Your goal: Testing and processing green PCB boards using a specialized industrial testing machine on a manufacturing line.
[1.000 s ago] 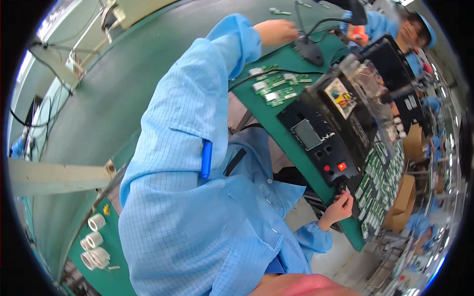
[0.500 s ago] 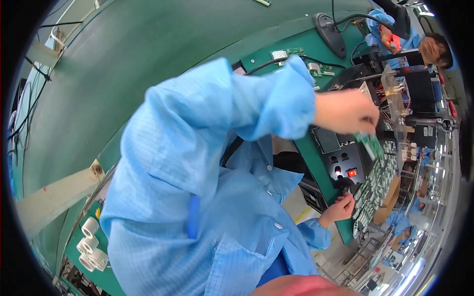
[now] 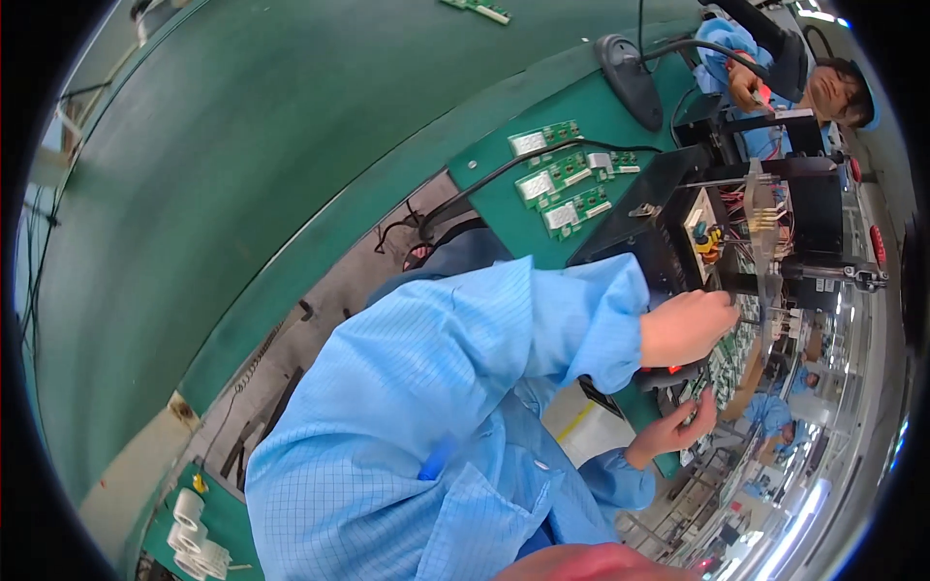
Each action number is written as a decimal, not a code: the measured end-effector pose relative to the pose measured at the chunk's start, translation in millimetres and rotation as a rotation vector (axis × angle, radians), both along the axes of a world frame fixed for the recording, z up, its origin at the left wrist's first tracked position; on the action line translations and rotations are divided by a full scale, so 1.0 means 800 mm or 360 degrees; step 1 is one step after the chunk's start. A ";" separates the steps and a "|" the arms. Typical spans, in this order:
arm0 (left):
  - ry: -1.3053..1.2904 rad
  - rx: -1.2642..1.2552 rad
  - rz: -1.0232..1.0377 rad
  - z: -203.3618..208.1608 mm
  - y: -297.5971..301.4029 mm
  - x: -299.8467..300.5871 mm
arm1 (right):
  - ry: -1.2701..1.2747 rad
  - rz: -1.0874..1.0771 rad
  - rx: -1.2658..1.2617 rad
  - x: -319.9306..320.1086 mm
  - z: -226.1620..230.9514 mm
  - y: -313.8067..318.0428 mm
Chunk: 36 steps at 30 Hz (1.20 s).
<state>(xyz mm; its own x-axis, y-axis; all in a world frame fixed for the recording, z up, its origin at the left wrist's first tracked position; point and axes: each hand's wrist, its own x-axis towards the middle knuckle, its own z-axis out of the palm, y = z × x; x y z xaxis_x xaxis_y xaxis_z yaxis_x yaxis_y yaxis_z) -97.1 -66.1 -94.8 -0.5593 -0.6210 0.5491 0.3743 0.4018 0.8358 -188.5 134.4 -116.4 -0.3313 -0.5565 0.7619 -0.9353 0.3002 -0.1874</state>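
Note:
My left hand (image 3: 686,329), reaching in a blue sleeve across the middle, has its fingers bent and pressed together beside a black test fixture (image 3: 635,232). What lies under its fingertips is hidden. My right hand (image 3: 675,428) is lower in the view, thumb and fingers curled but apart, with nothing visible held. Several green circuit boards (image 3: 576,211) lie on the green bench top (image 3: 499,198) left of the fixture. Many more boards (image 3: 728,363) are packed behind my hands. A lit red switch (image 3: 675,368) peeks out below my left hand.
A dark oval stand (image 3: 630,82) rises at the upper bench with a cable (image 3: 475,194) crossing it. A co-worker (image 3: 727,48) in blue sits beyond. White rolls (image 3: 189,533) stand at lower left; another circuit board (image 3: 477,10) lies at the top edge. A clear plate (image 3: 765,223) stands by wires.
My left hand has moved lower in the view; the circuit board it held is no longer visible. My right hand has come away from a dark knob and spread its fingers. The view has shifted.

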 end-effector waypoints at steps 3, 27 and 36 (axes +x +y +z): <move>0.0023 0.0044 -0.0114 -0.004 0.005 0.006 | 0.0281 0.0031 0.0233 0.010 0.034 -0.049; 0.0064 -0.0529 -0.0219 0.005 0.005 0.019 | -0.0555 -0.0079 0.0437 -0.025 0.072 -0.140; -0.0570 -0.0967 0.0175 0.014 0.024 0.012 | -0.0931 0.0448 0.0371 -0.071 0.068 -0.132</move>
<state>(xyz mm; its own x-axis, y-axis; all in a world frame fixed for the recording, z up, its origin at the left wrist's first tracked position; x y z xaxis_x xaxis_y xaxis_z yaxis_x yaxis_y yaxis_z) -87.4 -46.8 -83.7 -0.7217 -0.3268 0.6102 0.0491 0.8552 0.5160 -245.4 28.8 -62.0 -0.4706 -0.8091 0.3519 -0.7481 0.1544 -0.6453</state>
